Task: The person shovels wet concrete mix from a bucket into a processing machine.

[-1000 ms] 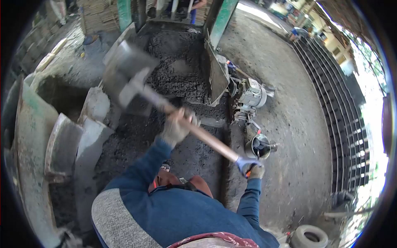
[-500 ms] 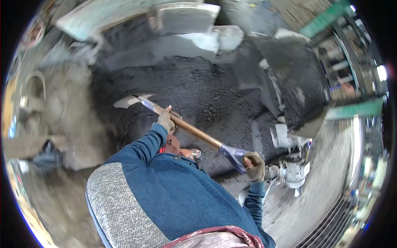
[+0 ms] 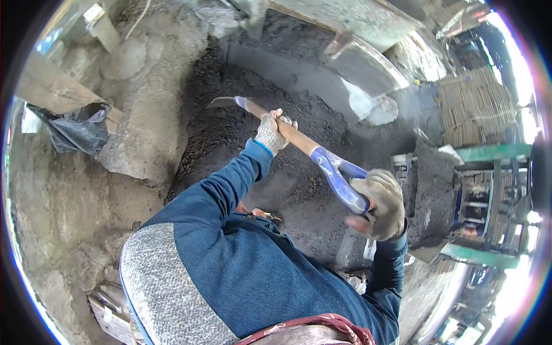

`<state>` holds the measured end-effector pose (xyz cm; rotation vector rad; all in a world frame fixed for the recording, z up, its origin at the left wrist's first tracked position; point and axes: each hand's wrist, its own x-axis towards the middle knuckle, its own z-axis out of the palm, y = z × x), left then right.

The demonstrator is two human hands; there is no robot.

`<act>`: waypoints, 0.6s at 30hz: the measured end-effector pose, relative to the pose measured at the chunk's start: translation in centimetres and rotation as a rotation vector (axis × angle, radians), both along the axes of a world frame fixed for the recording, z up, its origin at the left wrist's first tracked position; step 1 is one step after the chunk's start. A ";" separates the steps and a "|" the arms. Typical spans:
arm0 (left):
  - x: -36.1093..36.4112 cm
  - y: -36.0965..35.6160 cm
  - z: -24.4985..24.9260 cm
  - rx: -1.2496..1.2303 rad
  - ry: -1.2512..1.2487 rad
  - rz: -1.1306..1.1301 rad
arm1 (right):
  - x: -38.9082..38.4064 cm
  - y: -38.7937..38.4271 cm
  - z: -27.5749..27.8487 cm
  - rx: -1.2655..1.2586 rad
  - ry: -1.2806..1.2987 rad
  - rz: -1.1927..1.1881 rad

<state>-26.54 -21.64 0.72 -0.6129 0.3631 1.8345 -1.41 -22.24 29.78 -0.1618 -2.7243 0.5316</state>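
A shovel [image 3: 301, 141] with a wooden shaft and a blue D-shaped handle slants across the middle of the view. My left hand [image 3: 272, 131], in a pale knit glove, is wrapped round the shaft below the blade socket. Round the D-handle's grip closes my right hand [image 3: 379, 204], gloved in grey-brown and slightly blurred. The shovel's blade shows only as a thin metal edge at the upper left, over a heap of dark, damp, gravelly material [image 3: 253, 86]; much of the blade is out of sight.
A sloping board [image 3: 362, 60] and a whitish block [image 3: 384, 110] border the heap at the back. On the left are a rough ledge [image 3: 150, 109] and a black plastic bag [image 3: 83, 129]. Green beams [image 3: 489, 152] and a bamboo mat [image 3: 476, 106] stand at the right.
My view has turned left, bringing the ledge and bag closer in. Both hands have risen with the shovel, the right one most, and the blade has turned more edge-on.
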 end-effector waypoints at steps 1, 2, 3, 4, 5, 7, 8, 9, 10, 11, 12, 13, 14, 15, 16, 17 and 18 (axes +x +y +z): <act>-2.0 -0.5 0.2 0.048 -0.026 0.028 | -2.2 -0.2 -0.1 -0.010 0.076 -0.019; -4.0 -0.9 0.8 0.097 -0.050 0.053 | -4.1 -0.3 -0.4 -0.020 0.154 -0.041; -5.7 -1.2 1.5 0.148 -0.071 0.076 | -5.9 -0.4 -0.6 -0.030 0.233 -0.064; -7.2 -1.5 2.1 0.151 -0.092 0.092 | -7.4 -0.7 -0.8 -0.217 0.242 -0.222; -8.3 -1.6 2.5 0.174 -0.103 0.112 | -8.4 -1.2 -1.0 -0.409 0.245 -0.383; -10.4 -2.0 2.9 0.221 -0.125 0.144 | -10.5 -2.2 -1.1 -0.788 0.242 -0.712; -11.4 -2.3 3.3 0.194 -0.181 0.131 | -11.8 -2.3 -0.6 -0.964 0.248 -0.669; -12.3 -2.7 3.5 0.215 -0.166 0.170 | -13.1 -2.2 -0.3 -0.967 0.279 -0.615; -13.2 -3.4 3.6 0.232 -0.153 0.209 | -14.5 -2.1 -0.2 -0.972 0.307 -0.562; -14.4 -3.9 3.7 0.247 -0.138 0.247 | -15.8 -2.0 0.0 -0.979 0.336 -0.511; -15.6 -4.4 4.6 0.229 -0.123 0.251 | -17.4 -1.8 0.6 -1.004 0.363 -0.450; -17.2 -4.8 3.1 0.295 -0.084 0.256 | -19.4 -1.6 0.1 -1.035 0.360 -0.410; -18.6 -5.0 2.8 0.209 -0.059 0.238 | -21.5 -1.2 -0.9 -1.065 0.359 -0.366; -20.2 -5.5 2.4 0.122 -0.032 0.218 | -23.7 -0.9 -2.3 -1.098 0.361 -0.323; -22.4 -5.9 -2.6 0.191 0.055 0.103 | -26.0 -0.8 -5.9 -1.259 0.430 -0.300; -24.0 -4.7 -5.0 -0.128 0.028 0.066 | -28.3 -0.8 -9.4 -1.417 0.506 -0.278; -24.3 -3.9 -8.2 -0.222 0.042 -0.037 | -30.2 -1.0 -13.9 -1.400 0.532 -0.348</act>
